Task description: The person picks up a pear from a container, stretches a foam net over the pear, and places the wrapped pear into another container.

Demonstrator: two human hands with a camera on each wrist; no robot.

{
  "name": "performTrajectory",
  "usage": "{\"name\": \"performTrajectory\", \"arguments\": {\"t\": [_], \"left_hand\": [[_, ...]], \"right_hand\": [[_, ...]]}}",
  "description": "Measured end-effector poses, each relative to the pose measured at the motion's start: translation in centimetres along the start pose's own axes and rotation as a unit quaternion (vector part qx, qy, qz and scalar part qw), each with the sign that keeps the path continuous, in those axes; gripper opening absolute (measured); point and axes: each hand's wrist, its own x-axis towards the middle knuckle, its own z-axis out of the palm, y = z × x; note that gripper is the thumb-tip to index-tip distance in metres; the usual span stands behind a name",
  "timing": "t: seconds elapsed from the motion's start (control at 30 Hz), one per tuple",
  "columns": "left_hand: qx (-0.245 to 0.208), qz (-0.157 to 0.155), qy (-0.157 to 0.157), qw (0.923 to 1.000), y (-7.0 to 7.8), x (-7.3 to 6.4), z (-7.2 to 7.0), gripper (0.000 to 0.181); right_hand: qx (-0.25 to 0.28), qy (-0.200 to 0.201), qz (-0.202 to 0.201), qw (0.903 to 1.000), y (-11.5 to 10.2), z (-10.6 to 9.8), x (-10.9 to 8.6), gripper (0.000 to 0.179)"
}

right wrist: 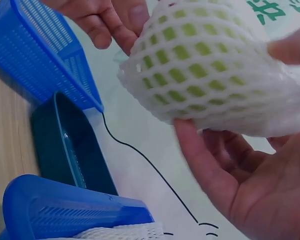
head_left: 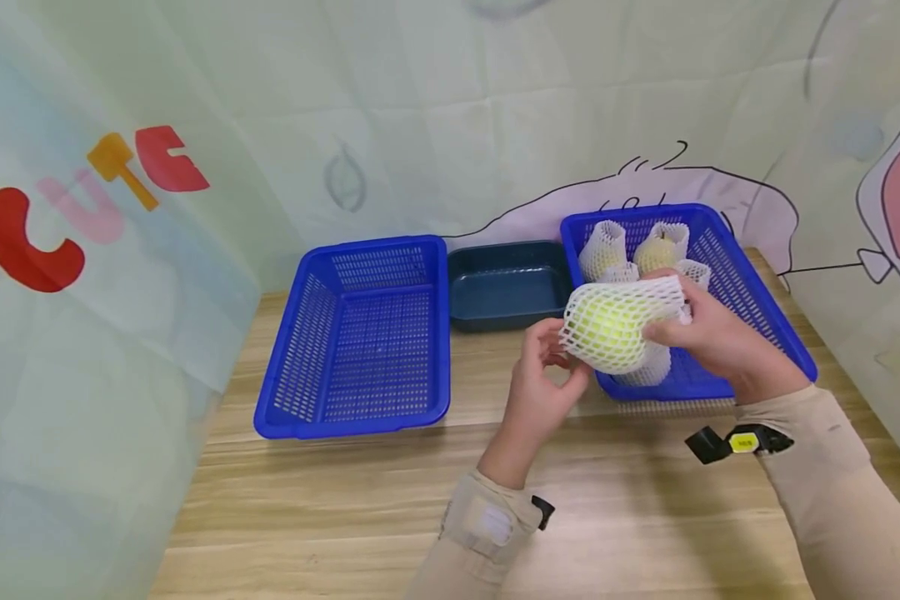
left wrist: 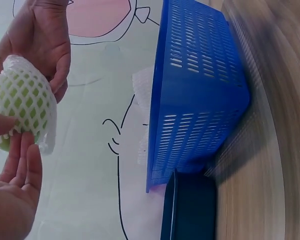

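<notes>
A yellow-green fruit in a white foam net (head_left: 607,329) is held above the front left corner of the right blue basket (head_left: 776,333). My right hand (head_left: 708,333) grips it from the right, around the gathered end of the net. On the other side my left hand (head_left: 540,375) pinches the net's open rim, its fingers and thumb against the fruit. Seen from the left wrist, green skin of the netted fruit (left wrist: 25,102) shows through the mesh. Inside the right basket stand several more netted fruits, among them a pale yellow one with a stem (head_left: 656,252).
To the left sits another blue basket (head_left: 446,358) with perforated walls and nothing in it. A dark teal tray (head_left: 510,323) lies between the two baskets. All stand on a wood-grain table (head_left: 330,508), against a printed cloth backdrop (head_left: 420,125).
</notes>
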Motion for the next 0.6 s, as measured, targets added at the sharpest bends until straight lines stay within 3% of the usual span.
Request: {"name": "performTrajectory", "arguments": {"t": [0.03,0.2,0.37,0.5,0.6], "left_hand": [[-0.005,-0.002,-0.001,1.0000,0.5,0.0,-0.1,0.048],[-0.036,0.012,-0.024,0.9990,-0.1,-0.1,-0.2,0.052],[-0.066,0.027,-0.056,0.9959,-1.7,-0.3,0.2,0.058],[-0.054,0.002,-0.028,0.9982,-3.5,-0.7,0.2,0.053],[-0.051,-0.024,0.002,0.9984,-4.1,-0.7,-0.8,0.047]], "right_hand": [[0.000,-0.011,0.003,0.9999,-0.1,0.0,0.0,0.044],[-0.020,-0.055,0.035,0.9976,-0.2,0.3,-0.2,0.054],[-0.068,-0.047,0.061,0.9947,-0.2,1.1,0.0,0.060],[-0.066,-0.018,0.052,0.9963,-0.1,1.1,-0.1,0.052],[-0.074,-0.003,0.053,0.9958,0.0,0.2,-0.2,0.048]]}}
